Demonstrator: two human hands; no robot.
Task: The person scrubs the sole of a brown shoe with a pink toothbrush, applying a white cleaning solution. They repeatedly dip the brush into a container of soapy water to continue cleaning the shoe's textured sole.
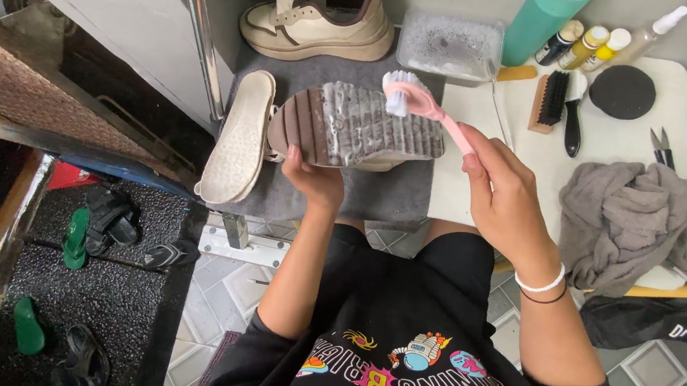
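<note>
Scrubbing step: left hand is gripping the upturned shoe; right hand fingers are closed on the pink brush, bristles meeting the soapy sole. Next likely needs steady strokes.

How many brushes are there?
2. The pink brush is in the right hand, on the soapy shoe sole. The wooden brush lies on the white table. More may be hidden.

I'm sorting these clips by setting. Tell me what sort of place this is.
Probably a small shoe-cleaning stall or home workspace. The left hand holds a soapy shoe sole up, the right hand scrubs it with a pink brush, and bottles, a tub of suds and a rag lie on the table.
</note>
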